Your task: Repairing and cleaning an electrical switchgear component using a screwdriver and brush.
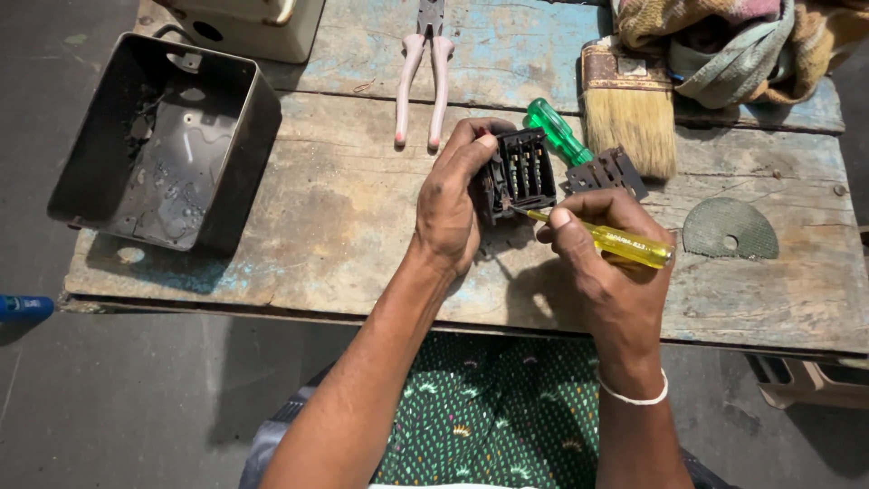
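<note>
My left hand (450,204) grips a black plastic terminal block (523,172) with several metal contacts inside, holding it just above the worn wooden table (335,217). My right hand (608,254) holds a yellow-handled screwdriver (625,243), its tip set into the lower edge of the block. A black cover piece (608,172) lies on the table just right of the block. A green-handled screwdriver (556,131) lies behind the block.
An open black metal box (172,140) sits at the table's left end. Pink-handled pliers (424,77) lie at the back, a wide paintbrush (627,104) and bundled cloth (724,36) at back right. A grey grinding disc (730,228) lies right.
</note>
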